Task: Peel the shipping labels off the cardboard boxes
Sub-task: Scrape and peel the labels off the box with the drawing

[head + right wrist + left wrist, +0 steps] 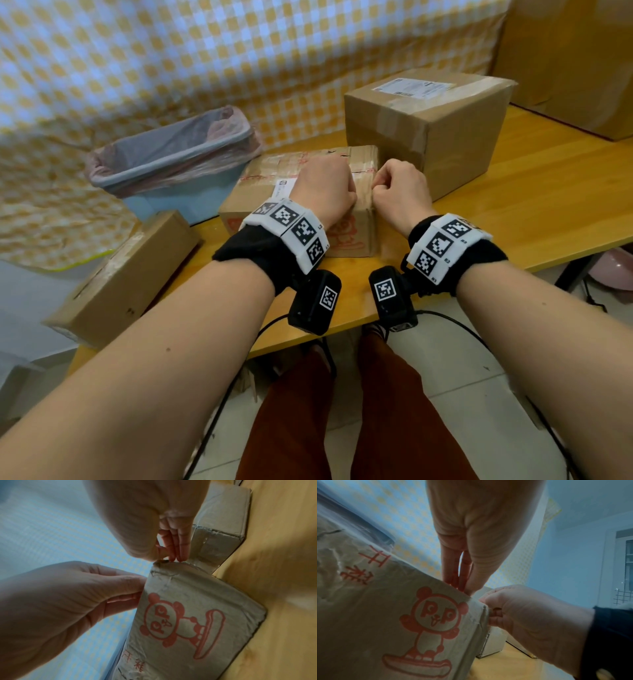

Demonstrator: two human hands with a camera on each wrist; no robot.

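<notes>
On the counter (513, 212), both hands pinched at the box's (301, 178) near right top corner: left hand (323, 192), right hand (399, 192).

Yellow-checked cloth backdrop (171, 51), wooden table (513, 205), pale tiled floor (479, 394).

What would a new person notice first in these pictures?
Probably the two hands, left hand and right hand, working at the top near corner of the flat cardboard box with the red panda print in the middle of the wooden table. Behind it stands a taller box with its white shipping label on top, and a blue waste bin to the left.
</notes>
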